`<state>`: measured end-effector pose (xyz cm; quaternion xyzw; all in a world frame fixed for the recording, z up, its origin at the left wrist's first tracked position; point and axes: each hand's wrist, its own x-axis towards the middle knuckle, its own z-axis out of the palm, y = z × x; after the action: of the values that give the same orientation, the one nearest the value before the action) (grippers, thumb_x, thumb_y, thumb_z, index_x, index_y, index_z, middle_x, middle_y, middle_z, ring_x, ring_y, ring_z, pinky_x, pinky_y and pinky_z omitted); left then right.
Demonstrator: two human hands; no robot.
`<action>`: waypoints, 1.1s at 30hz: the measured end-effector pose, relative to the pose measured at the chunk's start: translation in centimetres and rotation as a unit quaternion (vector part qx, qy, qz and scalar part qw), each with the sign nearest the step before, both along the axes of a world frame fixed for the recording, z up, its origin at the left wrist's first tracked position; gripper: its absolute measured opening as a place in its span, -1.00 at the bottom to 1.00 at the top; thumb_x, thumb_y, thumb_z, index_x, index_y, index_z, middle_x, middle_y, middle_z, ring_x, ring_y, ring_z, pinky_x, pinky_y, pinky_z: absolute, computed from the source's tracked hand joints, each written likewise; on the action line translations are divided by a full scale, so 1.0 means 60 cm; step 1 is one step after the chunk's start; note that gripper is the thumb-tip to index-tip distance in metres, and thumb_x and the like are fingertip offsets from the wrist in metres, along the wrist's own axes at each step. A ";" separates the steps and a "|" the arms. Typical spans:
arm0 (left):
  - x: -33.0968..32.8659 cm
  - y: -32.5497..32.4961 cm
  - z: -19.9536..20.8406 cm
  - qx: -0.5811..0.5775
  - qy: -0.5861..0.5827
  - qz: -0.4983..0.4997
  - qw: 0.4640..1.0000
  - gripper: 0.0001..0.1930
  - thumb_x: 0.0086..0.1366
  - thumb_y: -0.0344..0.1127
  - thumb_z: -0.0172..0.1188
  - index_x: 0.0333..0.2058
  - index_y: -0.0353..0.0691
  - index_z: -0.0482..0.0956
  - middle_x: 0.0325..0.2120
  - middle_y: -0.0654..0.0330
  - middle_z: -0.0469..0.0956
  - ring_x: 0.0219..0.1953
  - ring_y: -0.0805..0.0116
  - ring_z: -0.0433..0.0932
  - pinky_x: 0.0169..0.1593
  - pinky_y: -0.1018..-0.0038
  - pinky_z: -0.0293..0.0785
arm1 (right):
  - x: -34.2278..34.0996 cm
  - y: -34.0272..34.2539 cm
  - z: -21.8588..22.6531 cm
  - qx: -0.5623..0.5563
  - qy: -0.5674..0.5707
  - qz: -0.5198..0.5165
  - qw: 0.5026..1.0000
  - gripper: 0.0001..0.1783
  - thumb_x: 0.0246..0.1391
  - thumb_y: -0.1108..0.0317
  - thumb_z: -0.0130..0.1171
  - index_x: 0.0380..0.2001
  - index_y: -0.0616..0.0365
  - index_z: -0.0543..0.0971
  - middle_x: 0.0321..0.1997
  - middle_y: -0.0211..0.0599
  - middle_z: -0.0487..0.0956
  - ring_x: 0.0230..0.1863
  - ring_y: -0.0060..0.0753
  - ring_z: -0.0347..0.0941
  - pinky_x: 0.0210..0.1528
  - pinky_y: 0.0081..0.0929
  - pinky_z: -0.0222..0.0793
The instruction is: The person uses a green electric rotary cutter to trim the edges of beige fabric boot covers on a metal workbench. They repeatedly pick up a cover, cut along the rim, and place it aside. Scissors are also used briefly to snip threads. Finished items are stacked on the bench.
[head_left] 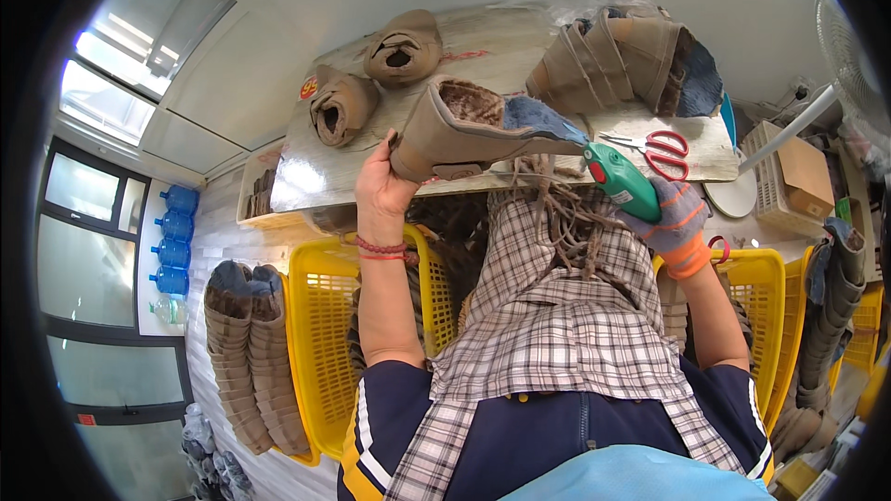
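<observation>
My bare left hand (pixel 382 184) is closed on the heel end of a brown shoe upper (pixel 427 134), holding it up over the table's near edge. Brown fleece shows inside the upper, and a blue lining stretches from its opening to the right. My right hand (pixel 676 223), in a grey and orange glove, grips a green handheld electric cutter (pixel 620 184) with a red button. The cutter's tip meets the end of the blue lining; its blades are too small to make out. Brown strip trimmings (pixel 566 223) lie on my checked apron (pixel 538 334).
Red-handled scissors (pixel 666 153) lie on the table (pixel 306 172) beside the cutter. Two shaped uppers (pixel 404 46) stand at the back left, nested uppers (pixel 622 65) at the back right. Yellow baskets (pixel 325 353) flank me, with stacked uppers (pixel 246 353) at left. A fan (pixel 849 46) stands far right.
</observation>
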<state>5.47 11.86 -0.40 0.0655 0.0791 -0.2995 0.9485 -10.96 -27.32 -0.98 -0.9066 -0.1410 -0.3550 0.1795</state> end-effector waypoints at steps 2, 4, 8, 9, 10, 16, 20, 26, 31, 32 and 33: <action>0.003 -0.007 -0.006 -0.015 0.014 -0.007 1.000 -0.61 0.43 -0.28 -0.14 0.08 -0.46 0.31 0.08 -0.14 0.40 0.13 -0.03 0.38 0.23 0.07 0.28 | -0.005 -0.003 0.003 -0.002 0.009 -0.002 1.000 -0.41 -0.41 0.03 0.53 -0.36 0.14 0.51 -0.55 -0.22 0.48 -0.53 -0.11 0.43 -0.48 -0.28 0.35; 0.006 -0.017 -0.006 -0.012 0.011 -0.008 1.000 -0.61 0.43 -0.28 -0.14 0.08 -0.46 0.31 0.08 -0.14 0.40 0.13 -0.03 0.39 0.23 0.07 0.28 | -0.010 -0.008 0.003 -0.009 0.027 -0.007 1.000 -0.43 -0.40 0.02 0.53 -0.38 0.13 0.51 -0.57 -0.23 0.48 -0.54 -0.12 0.43 -0.48 -0.29 0.34; 0.006 -0.026 -0.009 0.000 0.006 -0.013 1.000 -0.61 0.43 -0.28 -0.15 0.08 -0.47 0.31 0.08 -0.14 0.39 0.13 -0.03 0.38 0.24 0.08 0.28 | -0.011 -0.011 0.005 -0.007 0.025 0.001 1.000 -0.45 -0.39 0.01 0.52 -0.41 0.13 0.51 -0.58 -0.23 0.47 -0.55 -0.13 0.43 -0.49 -0.29 0.34; 0.007 -0.025 -0.012 0.002 0.006 -0.014 1.000 -0.61 0.43 -0.28 -0.15 0.08 -0.47 0.31 0.09 -0.14 0.39 0.14 -0.03 0.38 0.24 0.08 0.28 | -0.009 -0.011 0.006 -0.008 0.023 0.005 1.000 -0.46 -0.39 0.01 0.52 -0.42 0.12 0.51 -0.58 -0.23 0.48 -0.55 -0.13 0.43 -0.50 -0.29 0.33; 0.010 -0.024 -0.017 0.003 0.006 -0.014 1.000 -0.61 0.43 -0.28 -0.15 0.09 -0.47 0.30 0.09 -0.14 0.39 0.14 -0.03 0.37 0.24 0.08 0.27 | -0.008 -0.011 0.007 -0.009 0.021 0.008 1.000 -0.46 -0.39 0.00 0.52 -0.42 0.12 0.52 -0.58 -0.23 0.48 -0.55 -0.13 0.43 -0.50 -0.29 0.33; 0.005 -0.035 -0.014 0.087 0.013 0.001 0.996 -0.62 0.43 -0.27 -0.14 0.08 -0.46 0.30 0.09 -0.14 0.38 0.14 -0.01 0.38 0.23 0.07 0.28 | -0.001 -0.008 0.010 -0.024 0.073 0.018 0.997 -0.49 -0.40 -0.04 0.50 -0.47 0.09 0.55 -0.58 -0.24 0.50 -0.55 -0.12 0.44 -0.51 -0.27 0.34; -0.013 -0.068 0.008 0.207 0.054 0.079 0.974 -0.63 0.43 -0.28 -0.13 0.06 -0.45 0.31 0.09 -0.13 0.39 0.13 0.00 0.38 0.23 0.06 0.28 | 0.004 0.001 0.012 -0.021 0.046 0.037 0.998 -0.49 -0.41 -0.04 0.50 -0.47 0.08 0.55 -0.60 -0.25 0.50 -0.57 -0.10 0.43 -0.51 -0.26 0.34; -0.012 -0.053 -0.007 0.136 0.066 0.048 0.987 -0.68 0.40 -0.34 -0.09 0.04 -0.41 0.34 0.05 -0.10 0.43 0.10 -0.01 0.42 0.22 0.03 0.29 | 0.011 0.013 0.016 -0.019 0.028 0.042 0.999 -0.46 -0.43 -0.05 0.50 -0.45 0.08 0.54 -0.61 -0.24 0.49 -0.57 -0.10 0.42 -0.51 -0.26 0.34; -0.034 -0.082 0.020 0.167 0.057 0.070 0.982 -0.62 0.44 -0.27 -0.17 0.08 -0.45 0.29 0.11 -0.13 0.36 0.17 -0.01 0.34 0.25 0.07 0.25 | 0.017 0.022 0.016 -0.017 0.020 0.053 0.998 -0.44 -0.42 -0.08 0.50 -0.44 0.07 0.54 -0.59 -0.23 0.49 -0.56 -0.10 0.42 -0.51 -0.26 0.34; -0.041 -0.091 0.026 0.188 0.050 0.080 0.978 -0.61 0.44 -0.27 -0.18 0.09 -0.45 0.29 0.11 -0.13 0.35 0.17 -0.01 0.34 0.25 0.07 0.24 | 0.018 0.025 0.017 -0.015 0.021 0.051 0.998 -0.45 -0.42 -0.08 0.50 -0.44 0.07 0.54 -0.59 -0.23 0.49 -0.56 -0.11 0.42 -0.51 -0.26 0.34; -0.050 -0.099 0.034 0.184 0.036 0.088 0.978 -0.61 0.44 -0.27 -0.17 0.10 -0.45 0.29 0.12 -0.12 0.35 0.18 0.00 0.33 0.26 0.08 0.23 | 0.019 0.029 0.018 -0.011 0.021 0.050 0.998 -0.45 -0.41 -0.08 0.50 -0.44 0.07 0.55 -0.60 -0.23 0.49 -0.56 -0.11 0.42 -0.51 -0.26 0.35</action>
<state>2.45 5.94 1.63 0.2213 0.1723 -0.1973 0.9394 -9.81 -25.57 0.09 -0.9075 -0.1867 -0.3249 0.1897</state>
